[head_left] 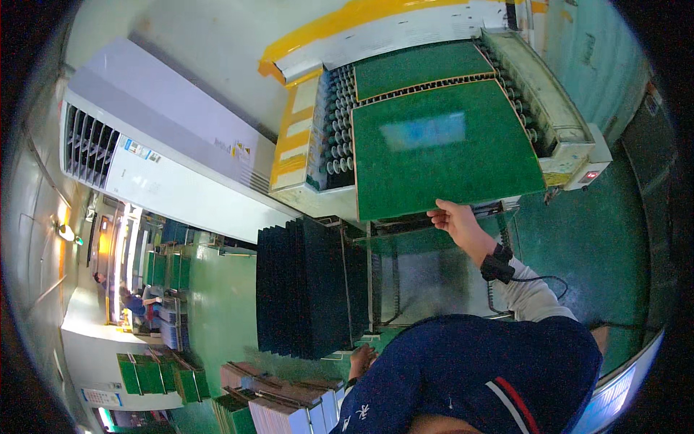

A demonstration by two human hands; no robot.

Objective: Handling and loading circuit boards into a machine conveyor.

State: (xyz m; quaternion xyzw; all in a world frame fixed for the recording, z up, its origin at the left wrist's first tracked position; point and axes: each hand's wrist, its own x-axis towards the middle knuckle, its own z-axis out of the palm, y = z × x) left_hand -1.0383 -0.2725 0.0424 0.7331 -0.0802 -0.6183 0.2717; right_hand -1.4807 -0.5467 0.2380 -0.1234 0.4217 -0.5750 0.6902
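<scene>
My right hand (454,221) is at the near edge of a large green panel (441,163), its thumb and fingers pinched around that edge. The panel is flat and glossy, with a pale bluish reflection on top. Its far part rests on a roller conveyor (340,130), and its near edge juts out past the conveyor's end. Farther along the rollers lies a second green panel (423,69). Low in the view, my left hand (363,358) hangs beside a rack of dark upright panels (303,289). My sleeve partly covers it, and its fingers are too small and dim to read.
Below the conveyor's end stands a metal rack frame (405,289). A long white air-conditioner unit (181,159) lies along the left. Stacked boards (289,398) stand at the lower left, near racks of green panels (163,376). People (137,304) work in the distance. A cable (553,282) trails from my right wrist.
</scene>
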